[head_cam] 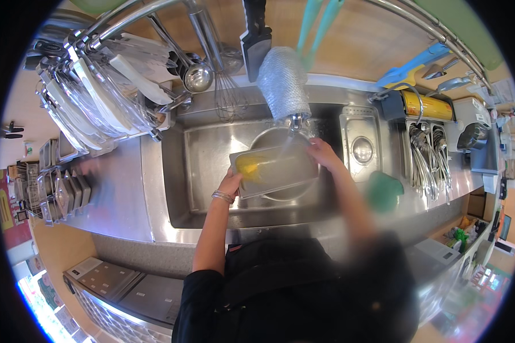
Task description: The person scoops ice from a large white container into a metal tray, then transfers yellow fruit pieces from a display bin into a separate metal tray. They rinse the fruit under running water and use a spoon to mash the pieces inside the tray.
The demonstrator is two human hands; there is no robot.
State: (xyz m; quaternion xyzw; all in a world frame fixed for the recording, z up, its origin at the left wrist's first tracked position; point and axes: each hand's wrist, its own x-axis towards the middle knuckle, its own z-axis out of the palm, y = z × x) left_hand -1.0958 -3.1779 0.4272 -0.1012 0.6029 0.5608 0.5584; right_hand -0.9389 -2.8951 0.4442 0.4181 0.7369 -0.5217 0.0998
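Observation:
Over the stainless steel sink (210, 216), my left hand (231, 183) grips the left end of a rectangular metal pan (279, 171). My right hand (321, 152) holds its right end. Water runs into the pan from a faucet (296, 122) wrapped in bubble wrap (283, 81). Something yellow, perhaps liquid or residue, lies at the pan's left end. Beneath the pan is a round metal bowl or pot (264, 136), partly hidden by it.
Whisk (229, 94), ladle (198, 78) and wrapped utensils (98, 96) hang from rails. Right of the sink lie a metal lid or tray (362, 148), a blurred green item (384, 191) and containers of cutlery (425, 158). Metal pans (66, 188) stand at the far left.

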